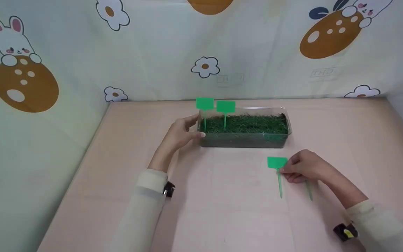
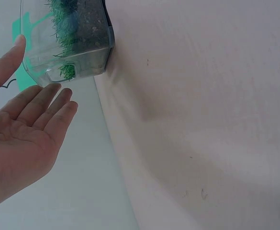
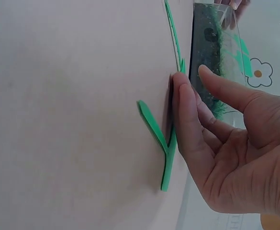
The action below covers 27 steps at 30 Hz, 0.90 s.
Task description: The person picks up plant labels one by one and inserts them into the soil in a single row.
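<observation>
A clear plastic box [image 1: 243,140] of dark soil and green turf stands at the back of the table, with two green plant labels [image 1: 225,106] upright in its left part. My left hand [image 1: 180,133] is at the box's left end, thumb by the front rim and fairly straight fingers [image 2: 39,105] by the end wall. Nearer the front right, my right hand [image 1: 308,166] touches a green plant label [image 3: 166,165] lying on the table, partly hidden under its fingers. Its thumb stands apart from the fingers. Just left lies another green plant label [image 1: 276,162], beside the fingertips.
Pink cloth covers the table [image 1: 222,217]. A pale wall sheet [image 1: 159,52] printed with rabbits and flowers hangs behind and to the left. Dark bands [image 1: 345,231] sit at both wrists.
</observation>
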Tool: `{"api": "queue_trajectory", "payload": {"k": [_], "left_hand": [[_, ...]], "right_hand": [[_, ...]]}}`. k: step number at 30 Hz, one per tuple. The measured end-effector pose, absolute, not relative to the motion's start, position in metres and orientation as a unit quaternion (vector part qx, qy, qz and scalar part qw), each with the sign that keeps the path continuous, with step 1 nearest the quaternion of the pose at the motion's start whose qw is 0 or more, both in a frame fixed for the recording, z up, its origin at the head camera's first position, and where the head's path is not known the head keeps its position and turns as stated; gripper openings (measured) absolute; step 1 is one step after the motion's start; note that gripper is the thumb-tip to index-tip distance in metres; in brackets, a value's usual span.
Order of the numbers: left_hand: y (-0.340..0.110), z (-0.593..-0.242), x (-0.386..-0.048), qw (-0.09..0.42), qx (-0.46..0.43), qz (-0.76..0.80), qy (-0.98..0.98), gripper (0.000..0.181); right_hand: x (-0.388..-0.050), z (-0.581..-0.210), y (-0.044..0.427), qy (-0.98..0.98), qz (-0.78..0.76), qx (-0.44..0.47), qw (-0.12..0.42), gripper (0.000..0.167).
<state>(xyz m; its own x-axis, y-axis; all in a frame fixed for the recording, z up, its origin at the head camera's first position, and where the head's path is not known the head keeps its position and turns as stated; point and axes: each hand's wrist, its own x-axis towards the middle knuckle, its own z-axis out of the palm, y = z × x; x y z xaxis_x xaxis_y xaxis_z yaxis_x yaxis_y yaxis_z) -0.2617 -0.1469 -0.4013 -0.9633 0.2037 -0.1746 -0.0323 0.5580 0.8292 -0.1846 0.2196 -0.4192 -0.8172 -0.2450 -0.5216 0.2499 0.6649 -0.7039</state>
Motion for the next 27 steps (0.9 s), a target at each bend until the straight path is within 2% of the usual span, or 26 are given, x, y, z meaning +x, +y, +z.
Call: {"api": "queue_trajectory", "payload": {"k": [15,27], "left_hand": [[-0.147,-0.401,-0.262,0.125,0.053,0.456,0.880,0.072],[-0.147,-0.402,-0.262,0.126,0.054,0.462,0.876,0.071]], "right_hand": [[-0.179,-0.419,0.199,0.945,-0.242,-0.010,0.218,0.032],[-0.176,-0.421,0.196,0.945,-0.247,-0.006,0.213,0.029]]}}
